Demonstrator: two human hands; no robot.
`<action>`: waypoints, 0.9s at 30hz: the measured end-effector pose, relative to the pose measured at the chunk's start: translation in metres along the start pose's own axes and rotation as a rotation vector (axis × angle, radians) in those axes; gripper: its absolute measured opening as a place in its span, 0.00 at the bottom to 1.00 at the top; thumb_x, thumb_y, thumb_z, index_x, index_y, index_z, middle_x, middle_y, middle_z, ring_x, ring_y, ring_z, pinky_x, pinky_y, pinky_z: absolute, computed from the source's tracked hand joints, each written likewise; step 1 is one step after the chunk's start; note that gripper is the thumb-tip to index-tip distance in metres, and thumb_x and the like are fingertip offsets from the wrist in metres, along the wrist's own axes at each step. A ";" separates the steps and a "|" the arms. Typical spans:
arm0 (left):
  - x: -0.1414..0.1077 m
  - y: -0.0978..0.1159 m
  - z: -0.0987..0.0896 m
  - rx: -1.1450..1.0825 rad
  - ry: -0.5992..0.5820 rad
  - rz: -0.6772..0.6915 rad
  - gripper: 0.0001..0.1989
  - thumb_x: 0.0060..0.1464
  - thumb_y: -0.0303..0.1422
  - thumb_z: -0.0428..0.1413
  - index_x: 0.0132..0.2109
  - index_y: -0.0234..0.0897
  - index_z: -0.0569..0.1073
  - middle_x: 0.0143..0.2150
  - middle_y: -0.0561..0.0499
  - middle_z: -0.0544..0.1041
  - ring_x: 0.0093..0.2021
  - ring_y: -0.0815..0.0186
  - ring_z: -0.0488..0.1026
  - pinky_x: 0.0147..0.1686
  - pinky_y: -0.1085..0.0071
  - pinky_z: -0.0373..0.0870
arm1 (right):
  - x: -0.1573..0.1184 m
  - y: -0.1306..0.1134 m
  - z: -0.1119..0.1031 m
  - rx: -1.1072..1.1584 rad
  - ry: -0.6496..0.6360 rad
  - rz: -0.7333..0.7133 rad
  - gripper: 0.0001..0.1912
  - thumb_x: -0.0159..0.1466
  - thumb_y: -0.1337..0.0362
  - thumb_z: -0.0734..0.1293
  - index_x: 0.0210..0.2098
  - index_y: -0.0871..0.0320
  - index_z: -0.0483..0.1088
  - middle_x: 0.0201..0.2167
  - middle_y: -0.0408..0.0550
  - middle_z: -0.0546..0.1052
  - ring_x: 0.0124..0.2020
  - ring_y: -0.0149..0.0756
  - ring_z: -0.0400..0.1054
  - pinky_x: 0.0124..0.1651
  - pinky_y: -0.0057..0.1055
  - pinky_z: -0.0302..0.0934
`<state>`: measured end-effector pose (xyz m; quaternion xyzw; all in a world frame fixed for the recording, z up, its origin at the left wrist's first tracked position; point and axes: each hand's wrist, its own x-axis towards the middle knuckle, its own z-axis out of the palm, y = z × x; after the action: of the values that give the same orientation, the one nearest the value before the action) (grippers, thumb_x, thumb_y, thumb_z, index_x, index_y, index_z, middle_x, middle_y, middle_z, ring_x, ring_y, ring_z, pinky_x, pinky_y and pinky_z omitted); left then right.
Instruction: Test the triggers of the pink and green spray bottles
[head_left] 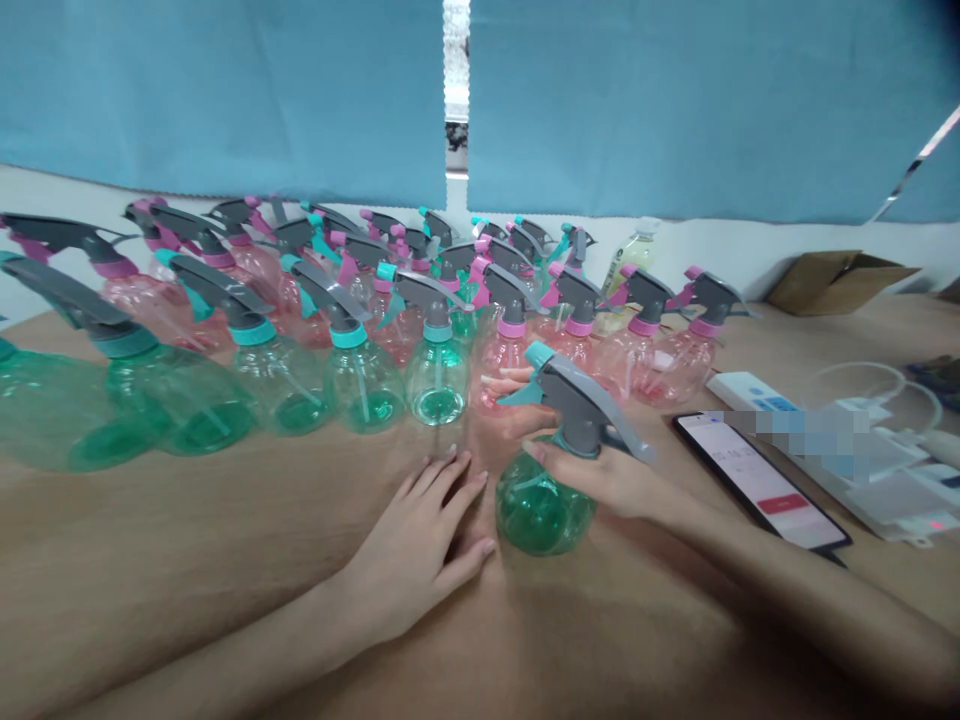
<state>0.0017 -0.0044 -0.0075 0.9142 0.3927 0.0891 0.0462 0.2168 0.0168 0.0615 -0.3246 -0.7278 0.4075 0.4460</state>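
Note:
A green spray bottle (547, 500) with a grey and teal trigger head stands near the middle of the view, slightly tilted. Around its neck, just below the head, is my right hand (592, 475), thumb on the near side and fingers reaching out behind the trigger. My left hand (424, 525) lies palm down on the wooden table (285, 560), fingers spread, just left of the bottle and apart from it. Beyond the hands, a front row holds several green bottles (367, 385) with teal collars and pink bottles (679, 360) with pink collars.
More spray bottles crowd behind the front row. At right lie a phone (761, 480) showing a timer, a white power strip (750, 390) and cables. A brown cardboard box (832, 285) and a clear labelled bottle (630, 255) stand farther back, before a blue curtain (675, 110).

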 end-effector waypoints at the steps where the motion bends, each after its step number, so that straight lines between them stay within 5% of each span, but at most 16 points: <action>1: 0.000 0.000 0.000 -0.001 -0.001 0.001 0.30 0.63 0.47 0.46 0.65 0.34 0.57 0.66 0.40 0.56 0.65 0.52 0.51 0.60 0.51 0.52 | 0.000 -0.001 0.000 0.002 -0.002 0.003 0.26 0.54 0.71 0.62 0.53 0.53 0.62 0.54 0.50 0.71 0.41 0.38 0.75 0.43 0.37 0.73; 8: 0.001 0.001 -0.001 0.001 -0.005 -0.005 0.30 0.63 0.47 0.47 0.65 0.34 0.58 0.66 0.40 0.56 0.65 0.52 0.52 0.60 0.51 0.53 | 0.001 0.001 0.000 -0.070 0.019 -0.043 0.27 0.54 0.71 0.61 0.53 0.53 0.61 0.53 0.48 0.72 0.51 0.40 0.70 0.52 0.41 0.68; 14: 0.001 0.001 -0.001 -0.002 -0.009 -0.009 0.30 0.62 0.46 0.47 0.65 0.34 0.58 0.67 0.40 0.56 0.65 0.52 0.52 0.60 0.52 0.54 | -0.001 0.006 0.000 -0.055 -0.009 -0.011 0.25 0.55 0.70 0.60 0.53 0.54 0.60 0.52 0.48 0.72 0.35 0.33 0.74 0.39 0.34 0.71; 21: 0.001 0.000 0.000 0.007 -0.013 -0.002 0.30 0.63 0.47 0.47 0.65 0.33 0.57 0.67 0.40 0.56 0.66 0.52 0.51 0.60 0.52 0.52 | 0.001 0.001 0.000 -0.124 0.029 -0.040 0.25 0.51 0.73 0.59 0.48 0.52 0.62 0.49 0.45 0.73 0.37 0.32 0.72 0.39 0.31 0.69; 27: 0.000 0.000 -0.001 -0.001 -0.008 0.001 0.30 0.63 0.47 0.46 0.65 0.34 0.57 0.66 0.40 0.56 0.65 0.52 0.52 0.60 0.52 0.53 | 0.003 -0.005 -0.001 -0.141 0.000 -0.024 0.21 0.50 0.71 0.58 0.43 0.51 0.61 0.37 0.41 0.75 0.32 0.32 0.73 0.35 0.29 0.70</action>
<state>0.0017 -0.0044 -0.0063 0.9147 0.3920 0.0856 0.0483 0.2157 0.0170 0.0669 -0.3464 -0.7584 0.3500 0.4270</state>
